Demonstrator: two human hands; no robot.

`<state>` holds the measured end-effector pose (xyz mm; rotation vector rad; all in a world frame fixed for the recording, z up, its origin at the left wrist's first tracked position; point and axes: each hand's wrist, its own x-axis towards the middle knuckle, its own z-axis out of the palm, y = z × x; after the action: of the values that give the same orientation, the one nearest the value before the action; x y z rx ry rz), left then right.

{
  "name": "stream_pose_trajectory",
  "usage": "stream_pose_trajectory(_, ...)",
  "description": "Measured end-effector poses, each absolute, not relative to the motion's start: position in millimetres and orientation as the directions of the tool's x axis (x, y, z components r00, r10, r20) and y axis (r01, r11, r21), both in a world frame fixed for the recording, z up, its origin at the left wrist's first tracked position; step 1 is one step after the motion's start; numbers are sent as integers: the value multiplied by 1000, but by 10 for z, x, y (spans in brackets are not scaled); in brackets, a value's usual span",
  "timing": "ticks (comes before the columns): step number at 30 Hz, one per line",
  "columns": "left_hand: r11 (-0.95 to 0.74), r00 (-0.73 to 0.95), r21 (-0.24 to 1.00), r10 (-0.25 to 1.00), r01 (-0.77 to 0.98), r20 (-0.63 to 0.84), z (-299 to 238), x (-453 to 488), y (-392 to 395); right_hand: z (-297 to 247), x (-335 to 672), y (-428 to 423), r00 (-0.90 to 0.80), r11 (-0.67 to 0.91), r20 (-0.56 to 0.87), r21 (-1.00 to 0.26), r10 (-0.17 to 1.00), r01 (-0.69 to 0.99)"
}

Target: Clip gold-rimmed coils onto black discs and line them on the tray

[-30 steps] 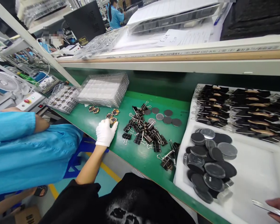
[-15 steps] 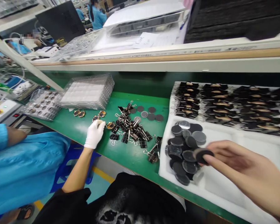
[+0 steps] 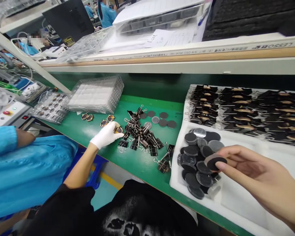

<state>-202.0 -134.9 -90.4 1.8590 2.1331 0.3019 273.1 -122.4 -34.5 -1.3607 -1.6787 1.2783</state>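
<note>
My left hand (image 3: 106, 135), in a white glove, is at the left edge of the binder clips (image 3: 140, 132). Its thumb and index finger close around a gold-rimmed round watch case (image 3: 118, 130) on the green bench. Two similar cases (image 3: 107, 121) lie just beyond the glove. On the right, my bare right hand (image 3: 245, 170) pinches a round black disc (image 3: 215, 162) between thumb and fingers, apparently with a clear edge or layer. It is held over a heap of black and clear discs (image 3: 193, 164) in a white foam tray (image 3: 245, 196).
Rows of clipped pieces (image 3: 238, 111) fill the tray's far part. Several loose discs (image 3: 163, 123) lie behind the clips. Stacked clear plastic trays (image 3: 95, 95) stand at the back left. A shelf edge (image 3: 162, 62) overhangs the bench. A person in blue (image 3: 31, 177) sits at left.
My left hand has moved right to the watch case beside the clips, and its fingers have come around it. My right hand still holds the disc above the heap. The view has shifted slightly.
</note>
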Motion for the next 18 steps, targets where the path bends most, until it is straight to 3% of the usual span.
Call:
stream_pose_trajectory(6, 228, -308, 426, 942, 876, 130, -788, -1898, -1307, -351, 2649, -1208, -281, -106, -164, -972, 946, 209)
stream_pose_trajectory(8, 220, -363, 539, 916, 813, 173, -610, -1700, -1286, -312, 2595, -1182, -296, -151, -183, -980, 938, 127)
stream_pose_trajectory(10, 147, -356, 788, 930, 598, 97, -388, -1384, -1258, -249, 2513, -1163, -320, -135, -153, -988, 935, 79)
stream_pose_trajectory(12, 92, -176, 894, 984, 438, -16, -184, -994, -1210, -194, 2407, -1163, -305, 9, -16, -997, 952, 80)
stream_pose_trajectory(14, 95, 59, 915, 990, 393, -128, -53, -607, -1132, -176, 2299, -1182, -243, 308, 269, -941, 932, 142)
stream_pose_trajectory(16, 80, 264, 931, 947, 357, -183, -16, -293, -1033, -212, 2211, -1201, -223, 637, 597, -727, 771, 256)
stream_pose_trajectory(18, 86, 435, 963, 879, 257, -194, -49, -84, -939, -292, 2160, -1201, -293, 819, 777, -458, 558, 346)
